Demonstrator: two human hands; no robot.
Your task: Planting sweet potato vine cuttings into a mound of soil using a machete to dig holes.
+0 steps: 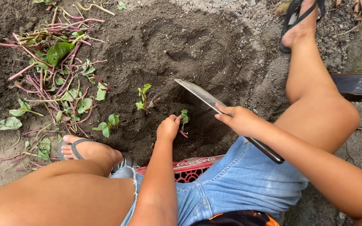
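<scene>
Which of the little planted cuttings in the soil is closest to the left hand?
The rightmost cutting, beside the left hand and below the blade. The middle cutting and the left cutting near the foot stand farther off.

Soft, even daylight fills the scene, bright without glare. Shadows are faint and diffuse, darkest in the hollows of the soil [168,46]. Focus is sharp in the middle; the wide lens bends and stretches the edges.
</scene>
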